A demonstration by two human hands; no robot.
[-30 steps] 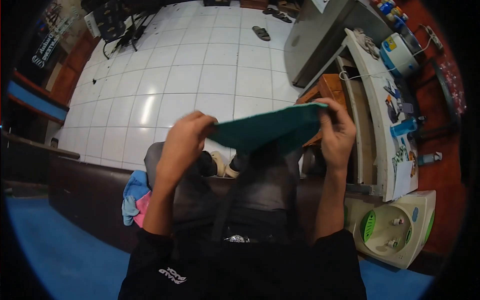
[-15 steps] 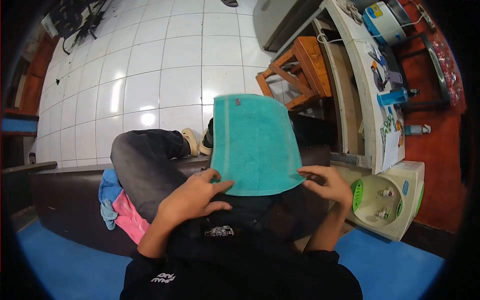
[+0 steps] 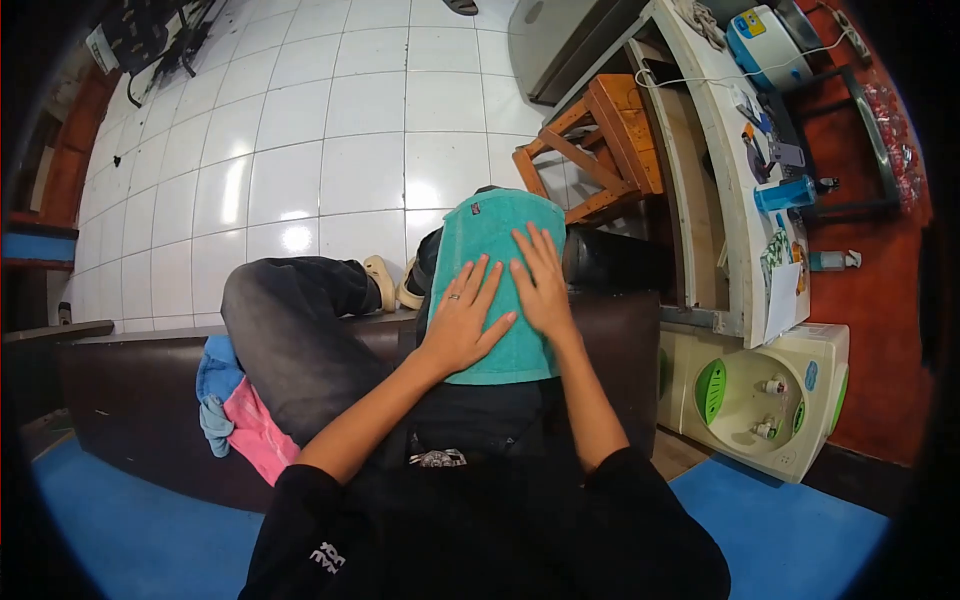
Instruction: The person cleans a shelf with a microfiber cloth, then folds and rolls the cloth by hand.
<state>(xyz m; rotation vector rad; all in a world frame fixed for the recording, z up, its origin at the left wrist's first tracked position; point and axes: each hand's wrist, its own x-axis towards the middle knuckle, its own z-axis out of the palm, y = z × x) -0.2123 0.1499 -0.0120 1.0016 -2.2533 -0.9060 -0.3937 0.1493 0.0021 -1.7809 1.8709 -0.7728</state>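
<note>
Towel [image 3: 505, 350] drapes thigh [image 3: 485, 408]; left hand [image 3: 460, 328], right hand [image 3: 547, 298] lie flat atop.

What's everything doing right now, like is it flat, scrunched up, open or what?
Green towel: spread out, mostly smooth.
Left hand: open, palm down on the towel, fingers spread.
Right hand: open, palm down on the towel.
Pink cloth: crumpled.
Blue cloth: crumpled, against the pink one.
Cream clogs: worn on the feet.
Tiled floor: shiny, reflecting light.
</note>
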